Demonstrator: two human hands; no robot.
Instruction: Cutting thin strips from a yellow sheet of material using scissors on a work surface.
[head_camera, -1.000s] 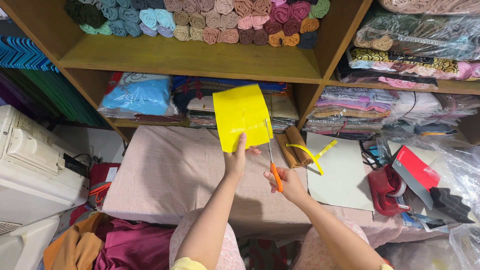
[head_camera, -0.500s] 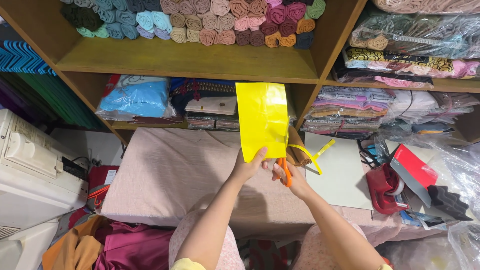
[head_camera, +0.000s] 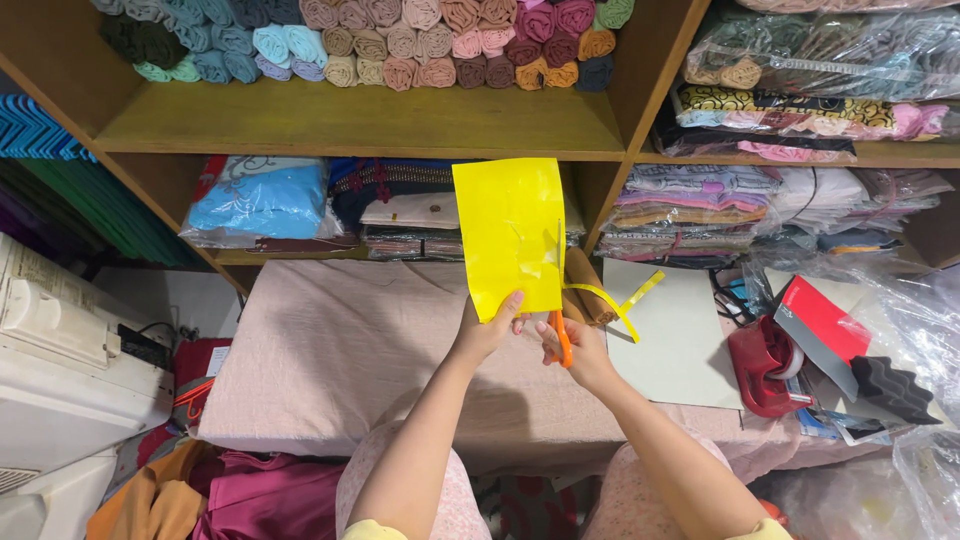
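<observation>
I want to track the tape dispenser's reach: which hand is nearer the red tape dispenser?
Right. The right hand, holding orange-handled scissors, is left of the red tape dispenser. The left hand, pinching the yellow sheet, is farther left still.

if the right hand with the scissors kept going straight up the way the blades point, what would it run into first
The right hand points the orange-handled scissors upward along the right edge of the yellow sheet, so the sheet comes first. Beyond it, probably the wooden shelf divider, though depth is unclear.
</observation>
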